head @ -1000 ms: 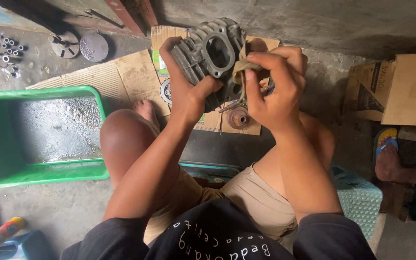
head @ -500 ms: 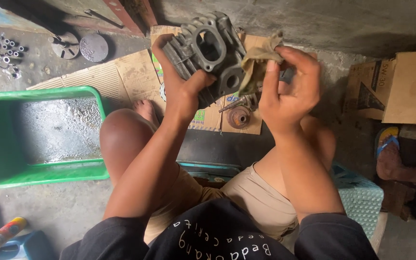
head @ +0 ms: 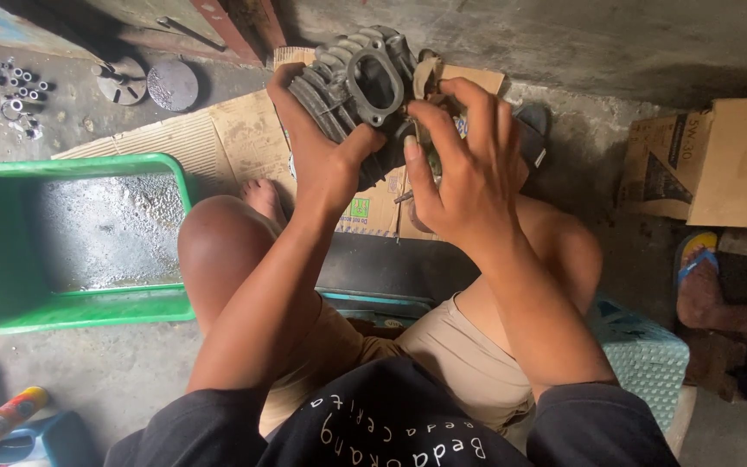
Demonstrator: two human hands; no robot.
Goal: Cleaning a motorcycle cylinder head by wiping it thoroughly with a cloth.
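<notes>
L hand grips a grey finned engine cylinder from below-left, fingers wrapped tight round the fins, held up off the floor above the knees. R hand presses a dirty rag against the cylinder's right side, fingers spread and curled over it. Looks like cleaning is mid-way: metal is dull and grimy, no clean patch visible. Green plastic tub w/ wet bottom sits left on the floor, flattened cardboard under the work, small bolts far left.
</notes>
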